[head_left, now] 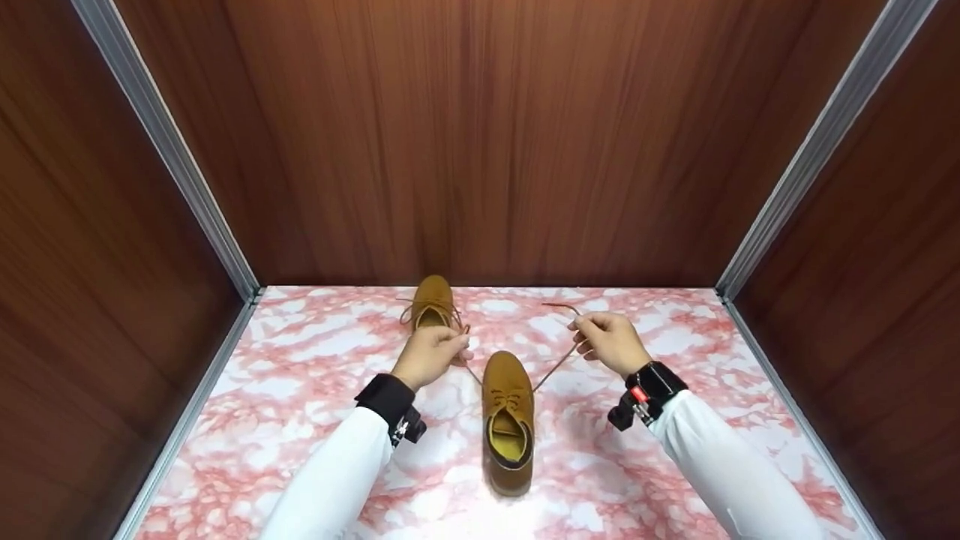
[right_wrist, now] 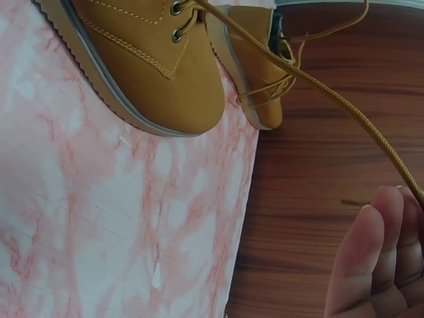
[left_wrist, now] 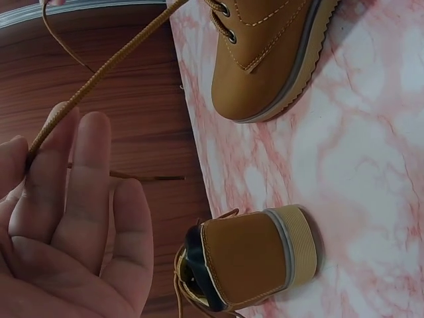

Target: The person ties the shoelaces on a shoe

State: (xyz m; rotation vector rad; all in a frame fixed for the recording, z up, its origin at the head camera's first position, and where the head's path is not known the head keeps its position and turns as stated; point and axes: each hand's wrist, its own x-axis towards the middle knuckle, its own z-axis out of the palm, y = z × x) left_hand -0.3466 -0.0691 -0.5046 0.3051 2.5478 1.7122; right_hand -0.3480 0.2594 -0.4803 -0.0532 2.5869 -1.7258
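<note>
2 tan shoes stood on the pink-and-white marbled tabletop (head_left: 262, 375). The near shoe (head_left: 508, 371) sat about midway between the left and right edges, toe toward the far edge, its lace pulled out in 2 strands. The left hand (head_left: 431, 356) pinched the left strand (left_wrist: 99, 73); the right hand (head_left: 611, 343) pinched the right strand (right_wrist: 331, 95), whose tip stuck out leftward. The far shoe (head_left: 434, 289) stood by the far edge, left of its middle.

Brown lace (right_wrist: 361, 119) runs from nearer shoe (right_wrist: 179, 93) to fingers (right_wrist: 361, 248); second shoe (right_wrist: 248, 63) behind, both on pink-marbled surface (right_wrist: 126, 218)
</note>
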